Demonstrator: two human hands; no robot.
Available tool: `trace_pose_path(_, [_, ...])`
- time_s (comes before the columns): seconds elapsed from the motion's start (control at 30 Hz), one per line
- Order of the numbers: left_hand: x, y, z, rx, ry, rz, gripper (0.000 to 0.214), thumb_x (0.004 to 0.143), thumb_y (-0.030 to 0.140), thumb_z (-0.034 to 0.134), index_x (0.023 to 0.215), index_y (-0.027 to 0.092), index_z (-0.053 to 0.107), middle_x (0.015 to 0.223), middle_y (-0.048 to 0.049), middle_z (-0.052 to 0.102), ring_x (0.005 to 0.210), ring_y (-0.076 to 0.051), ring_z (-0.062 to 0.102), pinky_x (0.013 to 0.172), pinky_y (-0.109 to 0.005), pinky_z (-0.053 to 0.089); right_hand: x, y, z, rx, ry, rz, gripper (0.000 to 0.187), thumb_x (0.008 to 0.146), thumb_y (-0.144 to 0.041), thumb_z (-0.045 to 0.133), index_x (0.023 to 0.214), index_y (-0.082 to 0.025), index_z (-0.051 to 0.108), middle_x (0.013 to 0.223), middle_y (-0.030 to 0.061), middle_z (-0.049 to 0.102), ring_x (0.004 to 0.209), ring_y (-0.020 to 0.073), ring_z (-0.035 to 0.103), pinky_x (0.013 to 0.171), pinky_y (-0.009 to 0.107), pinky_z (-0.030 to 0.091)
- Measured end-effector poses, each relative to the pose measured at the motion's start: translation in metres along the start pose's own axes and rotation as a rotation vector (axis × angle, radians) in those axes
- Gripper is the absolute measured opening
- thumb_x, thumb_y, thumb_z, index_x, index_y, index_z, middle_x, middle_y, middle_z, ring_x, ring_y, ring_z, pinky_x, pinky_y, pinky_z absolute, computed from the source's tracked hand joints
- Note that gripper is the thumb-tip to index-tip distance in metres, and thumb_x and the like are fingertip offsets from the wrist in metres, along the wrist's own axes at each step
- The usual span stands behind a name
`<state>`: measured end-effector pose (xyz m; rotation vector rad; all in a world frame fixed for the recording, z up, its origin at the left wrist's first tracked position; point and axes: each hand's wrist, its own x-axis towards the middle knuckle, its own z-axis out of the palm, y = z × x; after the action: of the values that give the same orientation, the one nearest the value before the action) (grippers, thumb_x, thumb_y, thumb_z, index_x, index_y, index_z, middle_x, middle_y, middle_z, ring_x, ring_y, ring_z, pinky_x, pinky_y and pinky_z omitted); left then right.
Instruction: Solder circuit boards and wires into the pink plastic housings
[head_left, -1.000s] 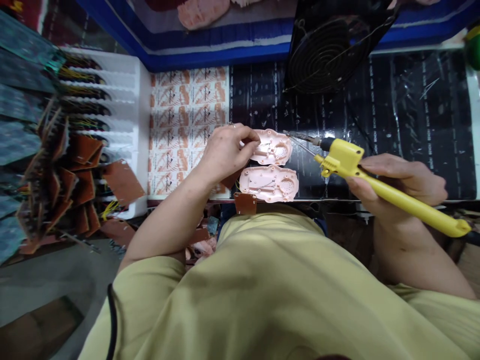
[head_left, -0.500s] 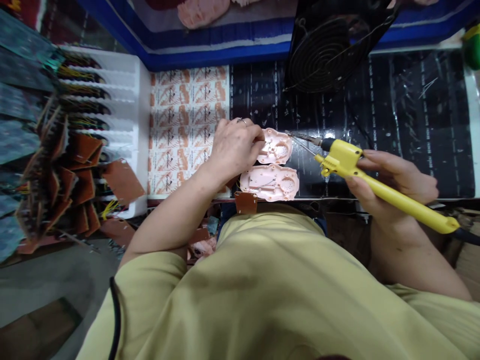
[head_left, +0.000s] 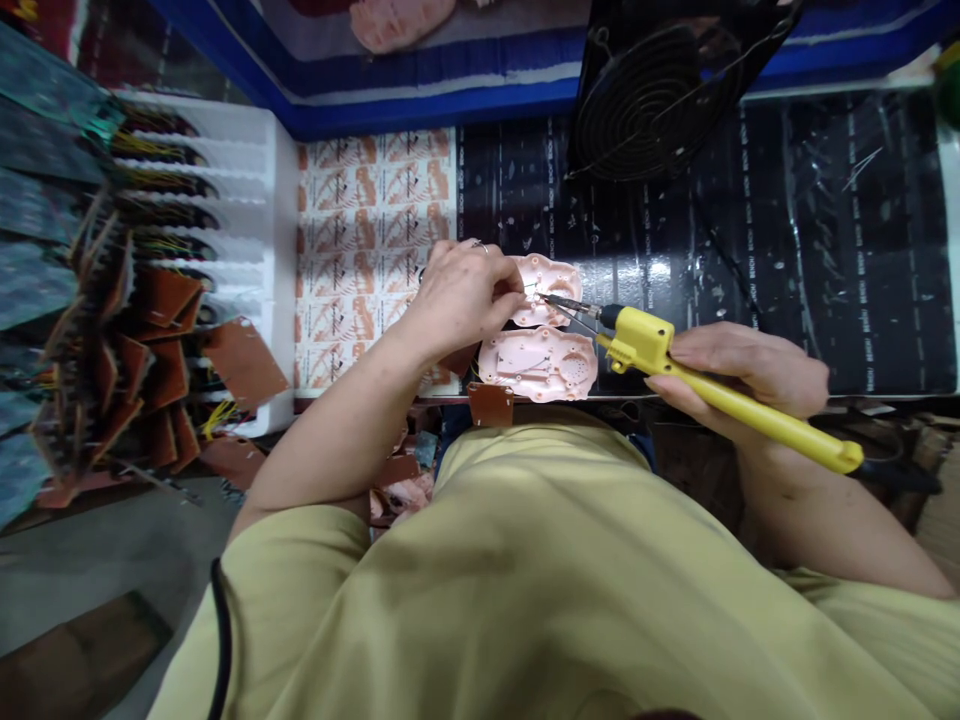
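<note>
My right hand [head_left: 750, 370] is wrapped round a yellow soldering iron [head_left: 660, 350] with a thin feed tube beside its tip. The tip reaches into the upper pink plastic shell [head_left: 555, 280]. At that shell's left side my left hand [head_left: 469, 295] is closed in a pinch; what its fingertips hold is hidden. Just below lies a second pink plastic shell [head_left: 536, 362], its inside facing up, with a thin wire across it. A brown circuit board [head_left: 491, 404] hangs at the table edge by the lower shell.
A black fan [head_left: 645, 110] stands behind the work. On the left, a white foam tray [head_left: 281, 250] holds wired parts, near a stack of brown circuit boards [head_left: 161, 370]. A blue-edged bin [head_left: 450, 120] runs along the back. Printed sheets [head_left: 345, 215] cover the table's left part.
My right hand has brought the soldering iron left and slightly down, so its tip is now inside the upper shell near my left fingertips. My left hand has barely moved.
</note>
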<state>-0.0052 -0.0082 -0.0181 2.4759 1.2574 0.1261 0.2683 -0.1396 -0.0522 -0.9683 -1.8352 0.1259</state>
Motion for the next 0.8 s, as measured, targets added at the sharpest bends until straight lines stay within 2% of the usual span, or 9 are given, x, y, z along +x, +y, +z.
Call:
trace_pose_path(0.13, [0.0,0.0,-0.002,0.01,-0.021,0.013,0.016,0.087,0.027,0.062,0.086,0.019,0.076,0.09,-0.0063,0.072,0.101,-0.027,0.064,0.106,-0.05,0.044,0.0,0.005,0.005,0.007,-0.04,0.051,0.03,0.069,-0.036,0.095,0.084,-0.027,0.07,0.077,-0.0027,0.078,0.063,0.0179,0.075,0.053,0.028,0.064])
trace_pose_path(0.3, [0.003,0.004,-0.004,0.028,-0.052,0.003,0.015,0.086,0.026,0.062,0.086,0.019,0.075,0.09,-0.0074,0.071,0.102,-0.028,0.062,0.105,-0.051,0.044,0.013,0.005,0.008,0.033,-0.073,-0.099,0.028,0.071,-0.028,0.094,0.088,-0.027,0.071,0.077,-0.0037,0.078,0.062,0.0162,0.074,0.051,0.025,0.062])
trace_pose_path(0.4, [0.004,0.003,-0.003,0.03,-0.059,-0.001,0.015,0.084,0.025,0.062,0.084,0.019,0.075,0.088,-0.0069,0.069,0.1,-0.028,0.062,0.103,-0.05,0.044,0.019,0.002,0.004,0.065,-0.102,-0.135,0.029,0.07,-0.024,0.095,0.087,-0.026,0.072,0.076,-0.0038,0.077,0.06,0.0158,0.073,0.049,0.025,0.061])
trace_pose_path(0.47, [0.005,0.002,-0.002,0.008,-0.056,-0.001,0.015,0.084,0.025,0.062,0.083,0.019,0.075,0.086,-0.0062,0.069,0.099,-0.027,0.061,0.103,-0.049,0.043,0.018,-0.001,-0.001,0.083,-0.076,-0.093,0.029,0.07,-0.023,0.094,0.089,-0.027,0.073,0.078,-0.003,0.077,0.061,0.0164,0.073,0.049,0.027,0.061])
trace_pose_path(0.6, [0.005,0.002,-0.003,-0.025,-0.049,0.0,0.015,0.083,0.027,0.062,0.082,0.021,0.075,0.083,-0.0056,0.068,0.1,-0.028,0.061,0.104,-0.049,0.043,0.012,-0.005,-0.009,0.026,0.066,0.063,0.031,0.075,-0.018,0.089,0.1,-0.03,0.075,0.084,-0.0009,0.078,0.067,0.0202,0.074,0.051,0.033,0.063])
trace_pose_path(0.73, [0.006,0.002,-0.004,-0.026,-0.065,-0.007,0.017,0.083,0.028,0.061,0.083,0.02,0.076,0.084,-0.0059,0.069,0.1,-0.028,0.062,0.104,-0.05,0.043,0.002,-0.002,-0.008,0.018,0.028,0.023,0.045,0.074,-0.022,0.092,0.114,-0.032,0.074,0.085,-0.002,0.078,0.067,0.0186,0.074,0.053,0.031,0.064])
trace_pose_path(0.8, [0.006,0.0,-0.003,-0.026,-0.067,0.009,0.018,0.084,0.029,0.061,0.086,0.021,0.077,0.084,-0.0058,0.069,0.102,-0.029,0.063,0.105,-0.05,0.043,-0.005,-0.001,-0.007,-0.049,0.051,0.062,0.053,0.076,-0.03,0.091,0.125,-0.035,0.071,0.094,-0.0017,0.079,0.073,0.0194,0.076,0.059,0.032,0.066])
